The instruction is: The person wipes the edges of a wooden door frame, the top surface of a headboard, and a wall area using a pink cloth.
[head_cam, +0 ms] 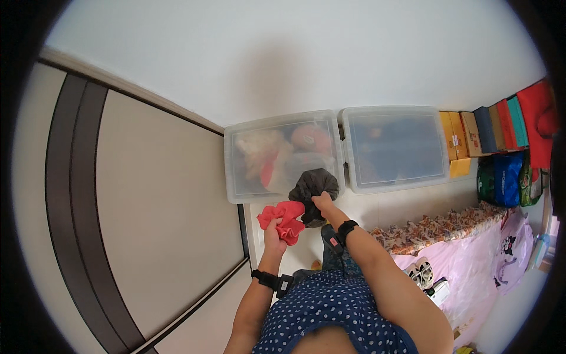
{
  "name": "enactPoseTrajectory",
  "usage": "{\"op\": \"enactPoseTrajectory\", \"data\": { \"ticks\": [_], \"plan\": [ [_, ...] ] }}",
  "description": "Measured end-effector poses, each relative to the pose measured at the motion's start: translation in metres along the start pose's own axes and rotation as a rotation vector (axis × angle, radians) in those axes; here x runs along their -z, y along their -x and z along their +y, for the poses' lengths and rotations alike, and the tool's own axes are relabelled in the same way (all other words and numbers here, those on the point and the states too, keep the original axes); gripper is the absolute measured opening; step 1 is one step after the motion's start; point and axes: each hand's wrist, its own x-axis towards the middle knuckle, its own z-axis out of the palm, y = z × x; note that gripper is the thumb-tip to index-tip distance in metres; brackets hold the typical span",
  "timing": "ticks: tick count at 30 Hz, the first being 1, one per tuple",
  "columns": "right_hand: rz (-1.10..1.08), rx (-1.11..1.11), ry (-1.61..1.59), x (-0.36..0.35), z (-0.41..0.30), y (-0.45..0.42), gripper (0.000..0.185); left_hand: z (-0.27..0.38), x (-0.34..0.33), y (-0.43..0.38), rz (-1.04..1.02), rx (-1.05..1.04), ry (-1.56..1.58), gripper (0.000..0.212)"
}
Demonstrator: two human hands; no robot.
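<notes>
My left hand is closed on a crumpled red cloth, which hangs in folds over the fingers. Just to its right, my right hand grips a bunched dark grey fabric item, perhaps a bag; its exact kind is unclear. The dark item overlaps the near right corner of a lidded translucent plastic box. Blurred through that lid show pale, pink and red contents. A second translucent lidded box with dark bluish contents stands beside it on the right.
Sliding wardrobe doors stand at left, a white wall behind the boxes. At right are cardboard boxes, a blue shopping bag and a pink-covered surface with ruffled trim, holding sandals. Pale floor tiles show between.
</notes>
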Motion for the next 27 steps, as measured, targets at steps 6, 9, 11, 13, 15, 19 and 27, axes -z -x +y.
{"op": "enactPoseTrajectory", "data": {
  "ticks": [6,9,11,13,15,19,27],
  "plan": [
    [0.055,0.114,0.121,0.022,0.006,-0.054,0.048,-0.003,-0.018,-0.030,0.063,0.032,-0.019,0.025],
    [0.050,0.102,0.237,0.045,-0.022,-0.047,0.048,-0.002,-0.028,-0.045,0.064,0.091,-0.025,0.024],
    [0.095,0.126,0.262,0.052,-0.015,-0.057,0.045,-0.004,-0.037,-0.054,0.029,0.111,-0.043,0.025],
    [0.133,0.162,0.281,0.059,-0.018,-0.060,0.043,-0.005,-0.046,-0.060,0.005,0.147,-0.064,0.024],
    [0.171,0.161,0.389,0.068,-0.019,-0.062,0.044,-0.009,-0.053,-0.065,0.013,0.165,-0.148,0.024],
    [0.216,0.098,0.348,0.083,-0.010,-0.070,0.048,-0.010,-0.069,-0.073,-0.037,0.207,-0.275,0.025],
    [0.625,0.365,0.150,0.099,-0.019,-0.038,0.068,0.005,-0.107,-0.076,-0.200,0.324,-0.337,0.026]
  ]
}}
